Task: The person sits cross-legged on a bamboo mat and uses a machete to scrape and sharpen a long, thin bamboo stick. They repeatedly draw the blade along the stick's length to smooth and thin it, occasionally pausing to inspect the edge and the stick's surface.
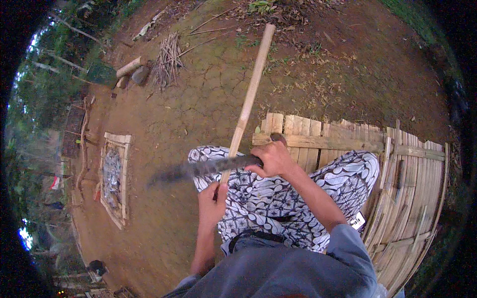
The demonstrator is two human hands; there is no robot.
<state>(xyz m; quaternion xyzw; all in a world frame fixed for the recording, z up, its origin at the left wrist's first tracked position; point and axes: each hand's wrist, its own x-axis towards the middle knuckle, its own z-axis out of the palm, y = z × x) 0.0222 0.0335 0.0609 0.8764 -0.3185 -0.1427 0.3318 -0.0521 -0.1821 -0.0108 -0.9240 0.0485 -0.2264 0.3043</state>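
Note:
My right hand (275,158) is closed around the handle of a machete (198,170). Its dark blade points left, crosses a bamboo strip (252,89) just above my left hand, and blurs toward the tip; I cannot tell whether the edge touches the strip. The lower end of this long, pale strip is gripped in my left hand (212,201), close to my left thigh. From there it slants up and away over the ground. Black-and-white patterned cloth (283,203) covers my legs beneath both hands.
A slatted bamboo bench (417,198) extends to my right, with a dark, narrow tool (400,174) lying on it. On the bare ground are a wood-framed bed of ash (127,169), a stick bundle (168,62), a short log (130,66) and a grey stone (140,75).

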